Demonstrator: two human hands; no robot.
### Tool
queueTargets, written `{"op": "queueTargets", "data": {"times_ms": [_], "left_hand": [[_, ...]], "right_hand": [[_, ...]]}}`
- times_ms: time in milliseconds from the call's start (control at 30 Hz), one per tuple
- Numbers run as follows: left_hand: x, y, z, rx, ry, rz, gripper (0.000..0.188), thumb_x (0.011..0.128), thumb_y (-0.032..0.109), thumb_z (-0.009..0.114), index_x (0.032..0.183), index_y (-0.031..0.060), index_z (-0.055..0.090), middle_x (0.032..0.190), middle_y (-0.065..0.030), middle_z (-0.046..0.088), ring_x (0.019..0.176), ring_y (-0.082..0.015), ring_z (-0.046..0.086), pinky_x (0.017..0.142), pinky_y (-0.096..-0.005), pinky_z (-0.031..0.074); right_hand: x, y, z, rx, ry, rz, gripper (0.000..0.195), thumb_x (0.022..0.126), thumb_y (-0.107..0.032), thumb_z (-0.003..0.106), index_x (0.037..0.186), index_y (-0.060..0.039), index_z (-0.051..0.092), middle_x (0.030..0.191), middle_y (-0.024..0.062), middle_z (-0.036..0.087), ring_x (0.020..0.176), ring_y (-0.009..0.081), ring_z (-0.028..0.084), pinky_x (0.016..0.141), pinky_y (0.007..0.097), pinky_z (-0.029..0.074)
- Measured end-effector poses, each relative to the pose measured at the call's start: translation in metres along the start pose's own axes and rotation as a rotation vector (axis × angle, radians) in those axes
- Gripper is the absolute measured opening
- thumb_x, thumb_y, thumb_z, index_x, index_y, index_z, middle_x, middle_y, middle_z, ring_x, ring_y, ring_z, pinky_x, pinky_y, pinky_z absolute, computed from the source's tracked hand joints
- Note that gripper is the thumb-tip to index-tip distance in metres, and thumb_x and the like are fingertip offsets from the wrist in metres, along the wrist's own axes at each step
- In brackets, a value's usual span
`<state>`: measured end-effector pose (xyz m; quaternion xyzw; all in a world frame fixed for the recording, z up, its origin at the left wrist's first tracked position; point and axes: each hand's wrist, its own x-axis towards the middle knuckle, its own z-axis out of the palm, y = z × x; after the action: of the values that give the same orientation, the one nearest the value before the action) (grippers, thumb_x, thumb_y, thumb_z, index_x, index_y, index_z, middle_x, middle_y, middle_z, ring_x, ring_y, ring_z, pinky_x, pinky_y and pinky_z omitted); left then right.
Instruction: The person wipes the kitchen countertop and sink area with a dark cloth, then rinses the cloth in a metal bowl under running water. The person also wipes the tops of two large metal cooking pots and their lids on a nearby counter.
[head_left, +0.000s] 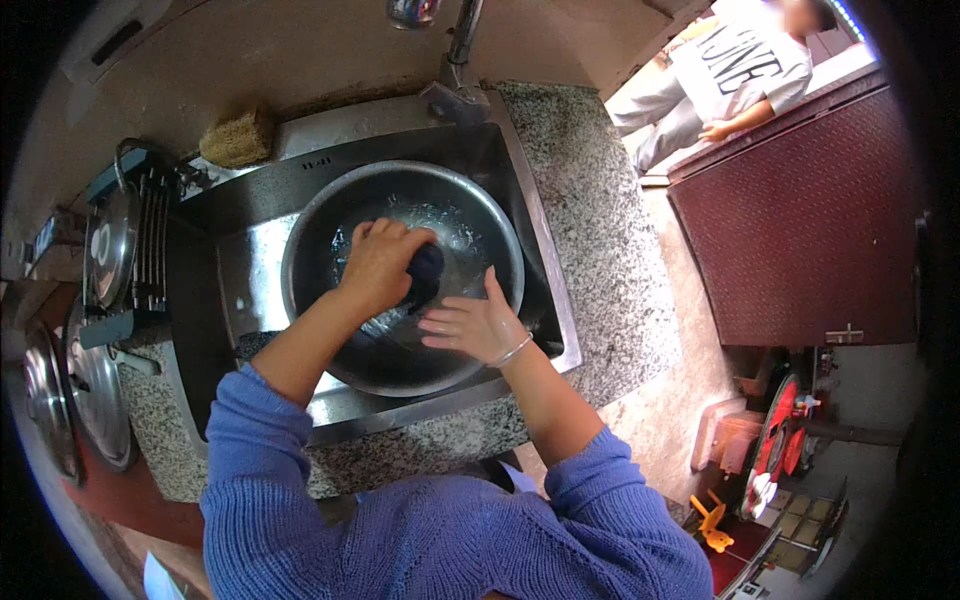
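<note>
A round metal basin (405, 166) stands in the stainless steel sink (536, 202), with rippling water (457, 225) inside it. Over the basin, my left hand (382, 262) grips a small dark, rounded object (426, 268); my fingers cover part of it, and I cannot tell exactly what it is. My right hand (484, 324) is just to the right and nearer to me, palm showing and fingers spread, holding nothing. A silver-coloured bangle (516, 349) circles the right wrist.
A speckled granite counter (600, 247) surrounds the sink. Behind it are a tap (463, 37) and a yellowish sponge (236, 140). A rack (154, 240) with metal lids stands left. Beyond a dark red door (802, 217), a person (720, 82) stands at the upper right.
</note>
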<state>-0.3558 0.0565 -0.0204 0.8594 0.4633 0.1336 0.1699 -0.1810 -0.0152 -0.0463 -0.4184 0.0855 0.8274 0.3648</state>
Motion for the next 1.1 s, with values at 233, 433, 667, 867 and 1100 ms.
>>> {"op": "queueTargets", "data": {"times_ms": [233,433,667,867,1100], "left_hand": [[-0.031,0.056,-0.044,-0.213,0.193,0.254,0.046,0.054,-0.004,0.063,0.096,0.0123,0.058,0.097,-0.0057,0.053,0.1,-0.0287,0.046,0.086,-0.0417,0.037],[-0.078,0.038,-0.037,-1.075,0.147,-0.08,0.044,0.067,-0.004,0.053,0.11,0.0069,0.053,0.111,-0.0096,0.052,0.11,-0.0216,0.046,0.095,-0.0359,0.034],[-0.077,0.015,0.033,-1.953,-0.092,-0.964,0.078,0.076,0.069,0.04,0.125,0.0077,0.041,0.108,-0.0086,0.054,0.092,-0.0223,0.053,0.085,-0.0391,0.042],[-0.037,0.02,0.018,-2.281,0.07,-0.602,0.059,0.077,0.052,0.055,0.113,0.005,0.051,0.105,-0.0105,0.057,0.094,-0.0243,0.055,0.081,-0.0368,0.045],[-0.016,-0.003,0.038,-0.937,0.099,-0.833,0.046,0.068,0.015,0.065,0.106,-0.0058,0.049,0.094,-0.0211,0.059,0.084,-0.0308,0.059,0.076,-0.0384,0.048]], "right_hand": [[0.035,0.02,0.015,-0.236,-0.467,-0.493,0.067,0.081,-0.062,0.029,0.129,-0.0148,0.032,0.127,0.0178,0.037,0.113,0.0319,0.043,0.092,0.0564,0.034],[-0.001,0.012,0.029,0.214,-0.402,-0.107,0.04,0.083,-0.035,0.049,0.109,-0.0045,0.05,0.096,0.0142,0.058,0.087,0.0284,0.058,0.081,0.0481,0.047],[-0.007,0.028,0.041,0.11,-0.374,-0.046,0.035,0.079,-0.027,0.054,0.102,0.0002,0.055,0.091,0.0157,0.061,0.078,0.0291,0.061,0.073,0.0407,0.051],[-0.015,0.038,0.034,-0.156,-0.308,-0.036,0.038,0.078,-0.029,0.059,0.103,-0.0007,0.055,0.091,0.015,0.061,0.082,0.0251,0.061,0.074,0.0348,0.051],[-0.002,0.027,0.045,-1.244,0.118,-0.476,0.069,0.064,-0.023,0.073,0.117,0.0031,0.037,0.112,0.017,0.051,0.105,0.0262,0.05,0.089,0.0331,0.041]]}}
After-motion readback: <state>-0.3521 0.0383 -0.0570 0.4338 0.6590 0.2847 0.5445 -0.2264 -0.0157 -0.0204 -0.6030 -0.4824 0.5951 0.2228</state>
